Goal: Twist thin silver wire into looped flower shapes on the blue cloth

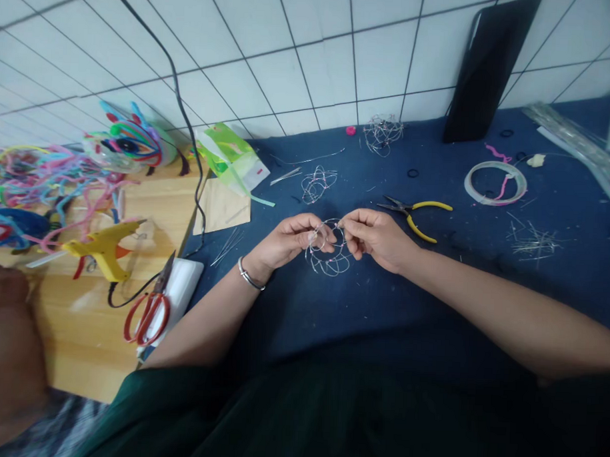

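Observation:
Between my two hands is a frame of thin wire loops [330, 264] with small pinkish joins, held above the dark blue cloth. My left hand [295, 240] is closed on its left side, thumb and fingers pinching the wire. At its upper right rim, my right hand [372, 236] pinches a join with thumb and forefinger. A similar flower-like wire shape [318, 184] lies just beyond my hands. To the right of my right hand rest yellow-handled pliers [418, 212], their jaws pointing left.
A wire bundle [383, 133] and a black phone [491, 68] are by the tiled wall. Right are a wire coil [467, 184] and loose wire pieces [534, 242]. Left are red-handled scissors [149, 316], a yellow glue gun [104, 249], pipe cleaners [61, 180] and another person's arm [10, 358].

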{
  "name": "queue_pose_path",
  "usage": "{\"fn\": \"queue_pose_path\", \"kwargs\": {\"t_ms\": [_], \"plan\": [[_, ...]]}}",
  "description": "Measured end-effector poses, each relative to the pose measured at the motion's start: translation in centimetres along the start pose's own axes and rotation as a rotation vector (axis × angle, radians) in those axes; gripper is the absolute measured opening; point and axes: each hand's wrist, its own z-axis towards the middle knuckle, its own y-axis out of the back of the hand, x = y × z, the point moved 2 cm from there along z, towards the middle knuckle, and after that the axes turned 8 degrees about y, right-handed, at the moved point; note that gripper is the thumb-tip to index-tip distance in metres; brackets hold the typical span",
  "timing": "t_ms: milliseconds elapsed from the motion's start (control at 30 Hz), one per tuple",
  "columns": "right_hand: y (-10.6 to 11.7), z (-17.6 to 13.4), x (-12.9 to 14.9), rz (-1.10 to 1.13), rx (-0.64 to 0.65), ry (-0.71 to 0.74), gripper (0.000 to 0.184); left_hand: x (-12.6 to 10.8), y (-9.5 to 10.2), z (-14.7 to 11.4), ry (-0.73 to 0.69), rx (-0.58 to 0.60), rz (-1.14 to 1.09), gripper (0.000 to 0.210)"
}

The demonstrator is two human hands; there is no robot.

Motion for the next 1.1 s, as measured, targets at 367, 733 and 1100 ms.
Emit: {"fn": "queue_pose_path", "kwargs": {"t_ms": [367,733,1100], "plan": [[0.2,0.4,-0.4,0.024,-0.111,0.003,0.015,-0.2,0.4,0.6,-0.088,-0.233,-0.043,0.026],[0.1,0.5,-0.1,0.005,-0.244,0.025,0.021,-0.6,0.3,0.3,-0.169,-0.409,-0.09,0.019],[-0.1,0.5,0.3,-0.002,-0.309,0.051,0.019,-1.1,0.6,-0.2,-0.486,-0.728,0.327,0.015]]}}
